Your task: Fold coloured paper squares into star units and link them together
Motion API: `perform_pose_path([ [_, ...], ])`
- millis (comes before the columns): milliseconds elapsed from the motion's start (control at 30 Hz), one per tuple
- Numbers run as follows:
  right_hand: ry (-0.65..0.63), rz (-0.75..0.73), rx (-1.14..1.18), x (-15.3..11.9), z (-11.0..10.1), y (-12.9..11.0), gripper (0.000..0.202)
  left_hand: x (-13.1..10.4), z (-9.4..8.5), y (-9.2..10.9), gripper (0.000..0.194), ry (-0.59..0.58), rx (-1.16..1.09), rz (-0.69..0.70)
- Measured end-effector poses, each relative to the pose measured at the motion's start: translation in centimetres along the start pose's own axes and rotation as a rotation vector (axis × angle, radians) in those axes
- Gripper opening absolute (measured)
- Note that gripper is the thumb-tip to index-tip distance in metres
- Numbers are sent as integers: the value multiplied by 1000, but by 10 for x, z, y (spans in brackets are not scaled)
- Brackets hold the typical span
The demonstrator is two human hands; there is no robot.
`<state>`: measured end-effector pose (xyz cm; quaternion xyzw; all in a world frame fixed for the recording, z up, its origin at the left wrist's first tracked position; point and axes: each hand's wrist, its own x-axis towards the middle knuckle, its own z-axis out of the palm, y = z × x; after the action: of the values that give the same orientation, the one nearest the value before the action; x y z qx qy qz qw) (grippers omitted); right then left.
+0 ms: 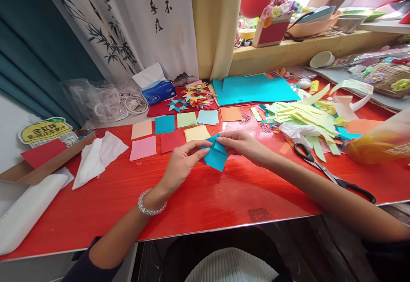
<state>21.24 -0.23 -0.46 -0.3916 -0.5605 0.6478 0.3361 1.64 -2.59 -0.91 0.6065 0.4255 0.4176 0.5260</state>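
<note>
A small blue sheet of origami paper (215,159), creased and partly folded along its top, is held up over the red table. My left hand (185,158) pinches its left corner between thumb and fingers. At its upper right edge, my right hand (238,145) grips the same paper with closed fingertips. Just beyond my hands lie small square paper stacks: a yellow stack (197,133), a red stack (173,140), a pink stack (142,148), and behind them several more, including an orange stack (231,114) and a blue stack (164,124).
Black-handled scissors (329,173) lie to the right, beside a heap of pale green paper strips (307,117). Folded paper stars (195,97) sit near a tissue pack (156,90). Crumpled tissues (99,156) and a cardboard box (48,162) are on the left of the table (153,213).
</note>
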Motion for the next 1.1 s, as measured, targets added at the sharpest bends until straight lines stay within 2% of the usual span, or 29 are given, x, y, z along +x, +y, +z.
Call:
perform_pose_path([
  [100,-30,4,-12,-2,2,0,38,1,0,-2,22,32,12,25],
  [200,-60,-31,-16,-2,3,3,33,1,1,-3,23,26,21,41],
  [433,-3,-38,-15,-2,5,10,31,1,2,-2,27,18,21,41],
  [533,3,-39,-33,-2,5,9,30,2,2,-1,33,53,21,32],
  [633,-54,0,-48,-2,6,8,28,2,0,-2,31,104,28,40],
  [733,-136,38,-40,-3,8,7,28,2,-1,-3,28,91,51,36],
  [1000,-232,25,-37,-6,11,3,33,-1,-2,-5,32,60,80,28],
  [1100,-212,30,-34,-7,11,4,37,0,-2,-4,35,56,89,24],
])
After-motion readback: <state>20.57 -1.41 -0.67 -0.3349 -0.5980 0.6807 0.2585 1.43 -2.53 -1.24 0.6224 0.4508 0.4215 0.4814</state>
